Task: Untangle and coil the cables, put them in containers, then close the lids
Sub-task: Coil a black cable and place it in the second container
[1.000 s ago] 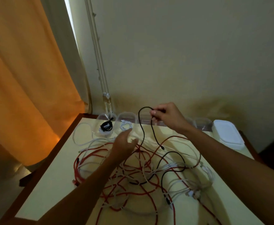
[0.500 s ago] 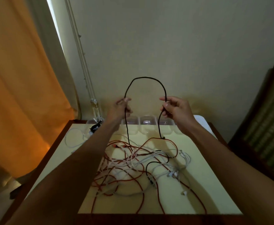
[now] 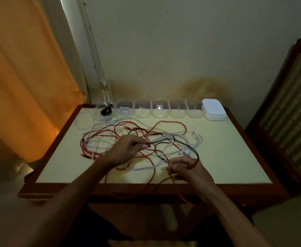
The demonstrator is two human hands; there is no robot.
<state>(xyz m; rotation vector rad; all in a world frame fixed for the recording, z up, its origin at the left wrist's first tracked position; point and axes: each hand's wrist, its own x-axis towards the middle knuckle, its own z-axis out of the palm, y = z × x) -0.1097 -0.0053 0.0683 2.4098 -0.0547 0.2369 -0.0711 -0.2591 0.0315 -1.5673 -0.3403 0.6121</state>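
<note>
A tangle of red cables (image 3: 171, 123), white cables (image 3: 85, 125) and a black cable (image 3: 190, 147) lies on the pale table (image 3: 222, 154). My left hand (image 3: 126, 150) pinches the black cable near its plug end, over the middle of the tangle. My right hand (image 3: 187, 169) grips a loop of the same black cable near the table's front edge. Several clear containers (image 3: 159, 111) stand in a row at the back; the leftmost container (image 3: 106, 113) holds a coiled black cable, the one beside it (image 3: 124, 110) a white cable. A stack of white lids (image 3: 213, 109) sits at the row's right end.
An orange curtain (image 3: 21, 77) hangs at the left. A wooden chair back (image 3: 288, 113) stands to the right of the table. Some red cable hangs over the table's front edge (image 3: 146, 186).
Both hands have come down from in front of the wall to the table, bringing the black cable with them. The view has pulled back and tilted down.
</note>
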